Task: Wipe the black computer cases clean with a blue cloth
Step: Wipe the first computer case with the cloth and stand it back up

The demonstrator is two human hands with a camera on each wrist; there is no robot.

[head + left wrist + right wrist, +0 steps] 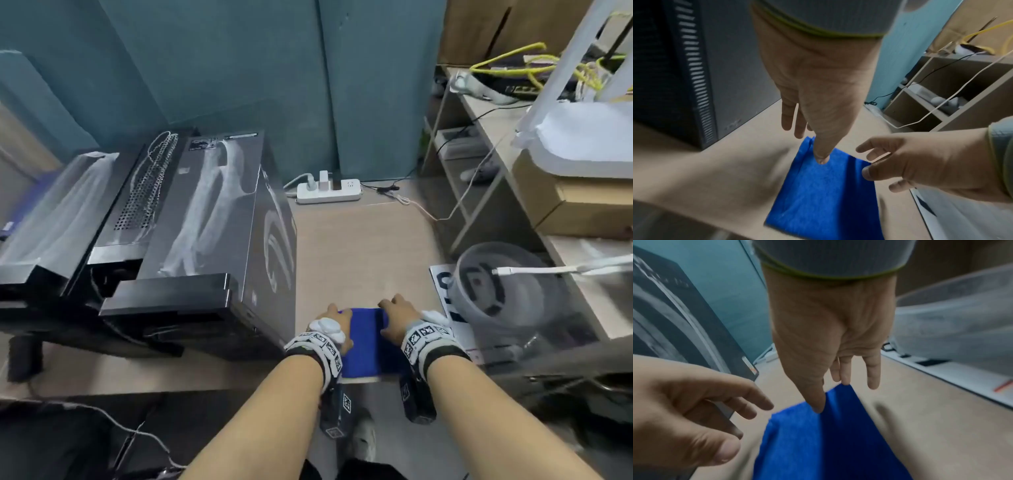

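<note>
A folded blue cloth (364, 342) lies flat on the pale wooden surface (359, 246), just right of a black computer case (212, 222). My left hand (334, 323) rests on the cloth's left far corner. Its thumb (821, 158) presses the cloth (824, 194) and its fingers (789, 120) hang straight past the far edge. My right hand (397, 317) touches the cloth's right far corner, thumb tip (818, 408) on the fabric (818, 443), fingers (845, 378) straight at the corner. More black cases (68, 219) lie further left, streaked with white smears.
A white power strip (328, 192) with plugs sits by the teal wall. On the right stands a shelf unit (479, 154) with cables and boxes. A translucent round container (496, 287) sits on a white printed board (445, 291) beside my right hand.
</note>
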